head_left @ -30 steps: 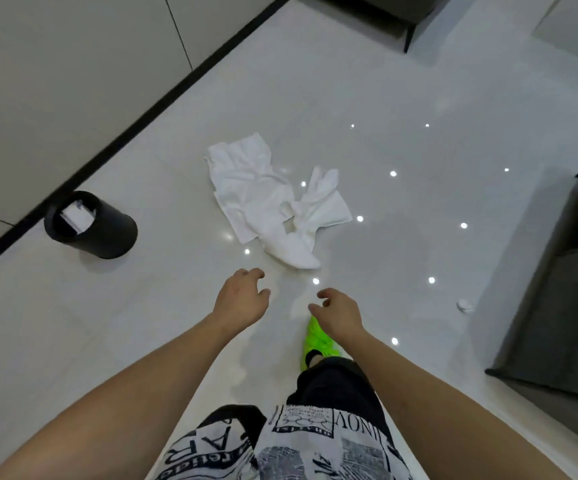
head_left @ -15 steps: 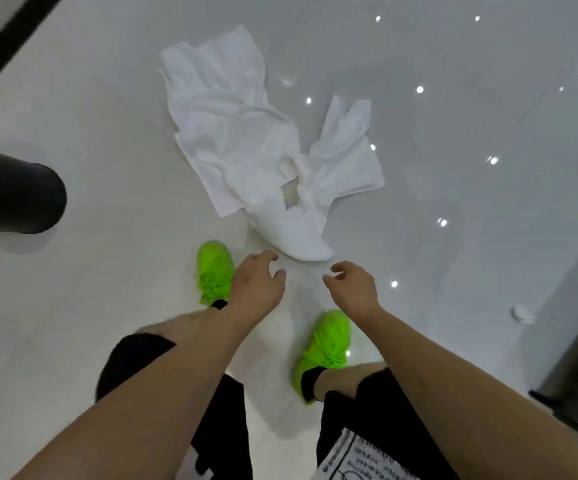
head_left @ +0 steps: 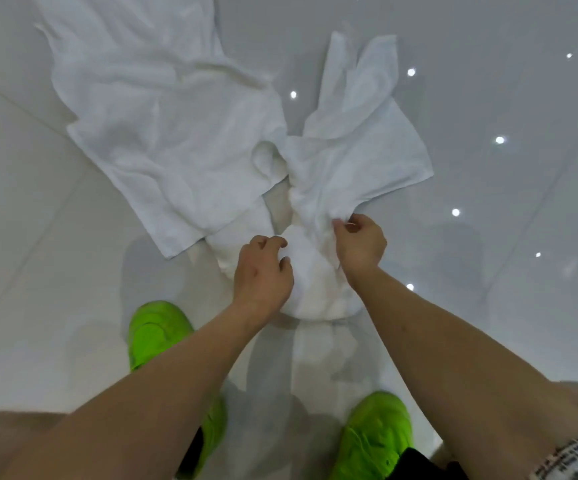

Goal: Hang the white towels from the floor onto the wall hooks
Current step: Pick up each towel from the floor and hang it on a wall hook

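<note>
Both your hands have dropped onto the white towels (head_left: 176,140) on the glossy floor (head_left: 488,306) — right hand (head_left: 360,245) pinching a fold, left hand (head_left: 263,271) curled over the bunched end. Soft, crumpled cloths overlap — lifting one may drag the other along.

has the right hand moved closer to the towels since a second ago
Yes. The right hand has moved forward from the bare floor short of the towels onto their near end, where it now pinches the cloth.
</note>
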